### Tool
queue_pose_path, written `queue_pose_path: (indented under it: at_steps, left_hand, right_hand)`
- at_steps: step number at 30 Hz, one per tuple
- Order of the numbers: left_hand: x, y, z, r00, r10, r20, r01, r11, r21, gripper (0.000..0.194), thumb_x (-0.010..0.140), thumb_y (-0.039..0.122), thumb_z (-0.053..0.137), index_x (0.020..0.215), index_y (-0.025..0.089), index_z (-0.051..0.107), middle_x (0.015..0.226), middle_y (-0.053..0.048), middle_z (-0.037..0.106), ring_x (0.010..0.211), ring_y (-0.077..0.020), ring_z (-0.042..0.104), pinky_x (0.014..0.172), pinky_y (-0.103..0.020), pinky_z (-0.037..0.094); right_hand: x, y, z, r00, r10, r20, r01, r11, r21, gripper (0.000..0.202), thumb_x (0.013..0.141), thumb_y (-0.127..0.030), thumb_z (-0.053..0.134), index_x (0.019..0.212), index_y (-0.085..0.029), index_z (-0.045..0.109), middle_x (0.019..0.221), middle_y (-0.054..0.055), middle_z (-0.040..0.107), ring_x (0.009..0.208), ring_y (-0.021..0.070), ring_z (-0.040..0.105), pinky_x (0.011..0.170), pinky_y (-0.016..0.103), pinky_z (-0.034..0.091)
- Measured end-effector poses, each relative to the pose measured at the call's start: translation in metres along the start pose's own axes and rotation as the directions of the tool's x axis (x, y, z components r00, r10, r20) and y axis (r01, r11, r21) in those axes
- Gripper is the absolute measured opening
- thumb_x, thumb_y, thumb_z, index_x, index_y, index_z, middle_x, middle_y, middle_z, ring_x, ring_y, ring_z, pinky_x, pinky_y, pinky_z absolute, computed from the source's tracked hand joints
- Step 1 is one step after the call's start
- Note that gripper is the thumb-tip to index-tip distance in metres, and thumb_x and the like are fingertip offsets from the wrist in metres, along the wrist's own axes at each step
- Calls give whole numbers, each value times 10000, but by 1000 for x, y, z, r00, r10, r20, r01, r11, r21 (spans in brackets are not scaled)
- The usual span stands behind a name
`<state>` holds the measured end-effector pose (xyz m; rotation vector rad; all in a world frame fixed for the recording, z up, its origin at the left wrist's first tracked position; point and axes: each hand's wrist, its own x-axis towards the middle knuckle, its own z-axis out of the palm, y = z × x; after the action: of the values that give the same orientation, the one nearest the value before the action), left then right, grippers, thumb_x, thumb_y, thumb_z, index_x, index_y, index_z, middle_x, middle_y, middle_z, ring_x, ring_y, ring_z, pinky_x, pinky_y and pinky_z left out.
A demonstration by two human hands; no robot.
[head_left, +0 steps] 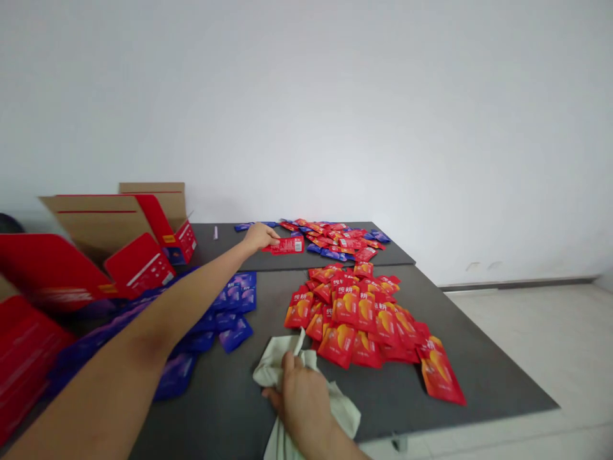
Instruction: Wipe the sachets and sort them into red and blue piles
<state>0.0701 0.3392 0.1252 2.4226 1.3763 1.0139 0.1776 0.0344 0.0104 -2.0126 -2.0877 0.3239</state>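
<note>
My left hand (261, 236) reaches far across the dark table and pinches a red packet (288, 245), its printed back with a white label facing up. Close to the table's front edge, my right hand (302, 395) is closed on a pale green cloth (272, 360), which lies bunched under and around the fingers. Just beyond the cloth is a heap of red packets (345, 303) with orange fruit pictures. One separate red packet (439, 372) lies at the heap's right end. Blue packets (234, 332) are spread beneath and beside my left forearm.
At the left stand open red cardboard boxes (138, 265) with brown insides and raised flaps. A mixed pile of red and blue packets (342, 239) covers part of the far table. A small pale stick-like object (215, 232) lies near the boxes. The white wall (306, 115) rises behind.
</note>
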Motion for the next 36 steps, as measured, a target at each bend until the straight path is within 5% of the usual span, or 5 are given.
queue_pose_path:
  at_steps: [7, 12, 22, 27, 36]
  left_hand:
    - [-142, 38, -66, 806, 515, 292, -540, 842, 6, 269, 890, 257, 484, 878, 226, 750, 929, -73, 716, 897, -198, 576, 875, -355, 405]
    - [-251, 42, -71, 685, 582, 438, -553, 807, -206, 367, 948, 383, 394, 970, 251, 736, 1044, -95, 703, 1024, -224, 580, 954, -393, 400]
    - [-293, -10, -39, 809, 529, 257, -527, 846, -84, 469, 883, 101, 349, 1186, 289, 654, 1312, -84, 585, 1030, -194, 572, 909, -401, 440]
    - [-333, 44, -41, 950, 240, -201, -211, 965, 159, 463, 874, 279, 485, 1331, 225, 537, 1188, -109, 652, 1057, -265, 567, 892, -441, 422]
    - [-399, 99, 45, 927, 328, -183, -300, 940, 163, 448, 806, 200, 487, 1244, 210, 577, 1290, -122, 597, 1156, -271, 578, 948, -436, 436]
  right_hand:
    - [-47, 32, -68, 901, 21, -433, 255, 783, 568, 247, 887, -449, 524, 908, -205, 490, 699, -26, 583, 592, 137, 549, 550, 229, 378]
    - [-65, 24, -104, 765, 64, -641, 383, 755, 532, 269, 921, -431, 479, 826, -200, 578, 670, -30, 551, 601, 125, 494, 564, 233, 358]
    - [-38, 13, -64, 813, -233, -534, 460, 819, 343, 352, 962, -416, 417, 1081, -210, 676, 1014, 68, 681, 948, 187, 611, 851, 304, 455]
    - [-27, 33, -73, 758, -133, -638, 459, 804, 378, 347, 945, -424, 452, 1123, -205, 653, 1068, 87, 667, 992, 203, 599, 892, 358, 456]
    - [-34, 21, -79, 723, -160, -672, 490, 805, 335, 247, 888, -401, 561, 969, -219, 708, 973, 65, 578, 984, 205, 536, 901, 380, 438]
